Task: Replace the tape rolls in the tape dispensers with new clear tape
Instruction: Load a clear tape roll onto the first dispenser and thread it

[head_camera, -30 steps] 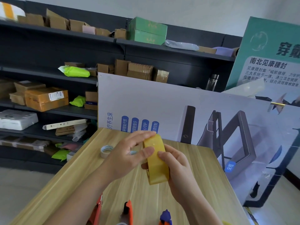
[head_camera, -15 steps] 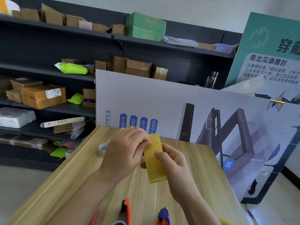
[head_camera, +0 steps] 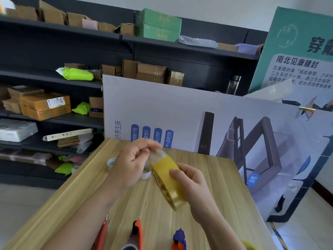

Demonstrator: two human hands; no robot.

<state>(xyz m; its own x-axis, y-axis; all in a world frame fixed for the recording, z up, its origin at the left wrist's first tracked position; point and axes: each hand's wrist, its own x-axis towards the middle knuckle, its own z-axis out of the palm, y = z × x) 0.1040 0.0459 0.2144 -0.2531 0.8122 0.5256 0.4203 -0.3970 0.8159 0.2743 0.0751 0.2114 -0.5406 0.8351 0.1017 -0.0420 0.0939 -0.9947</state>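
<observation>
One head cam, wide-angle, fwd + down, close over table [head_camera: 75, 204], shelves [head_camera: 111, 44] beyond.

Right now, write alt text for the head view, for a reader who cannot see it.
A person's right hand grips a yellowish tape roll above a wooden table while the left hand pinches its loose end. An orange dispenser and a blue dispenser lie at the table's near edge; cluttered shelves and posters stand behind.

Right hand [head_camera: 194, 184] grips the tape roll [head_camera: 167, 170]; left hand [head_camera: 133, 165], just above, pinches its loose end.
</observation>
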